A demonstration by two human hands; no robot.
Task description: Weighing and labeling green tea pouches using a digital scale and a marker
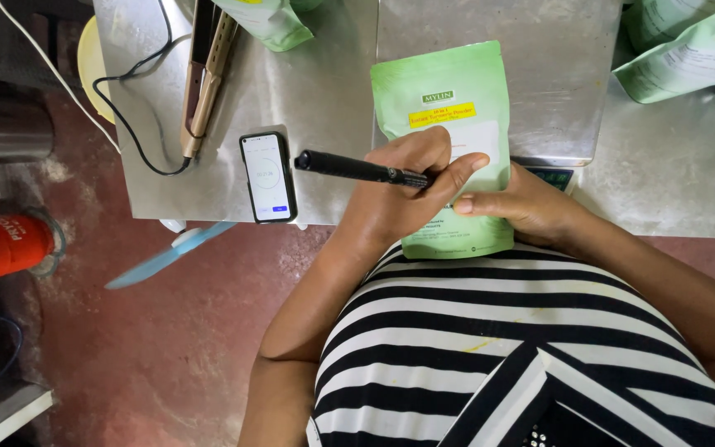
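The green pouch (pixel 444 108) lies flat on the steel tabletop (pixel 324 91), its lower part under both hands. The left hand (pixel 403 178) has its grip closed around a black pen (pixel 357 169) over the pouch; the right hand (pixel 523 203) presses flat on the pouch, fingers together. A phone (pixel 267 176) lies left of the pouch.

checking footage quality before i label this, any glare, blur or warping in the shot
Head view: soft even light, with dull sheen on the steel table but no blown-out glare; the green pouch, black marker and both hands are sharp; the phone screen is readable; the blue blade at the table edge looks smeared; the table edges bow slightly, as from a wide lens.
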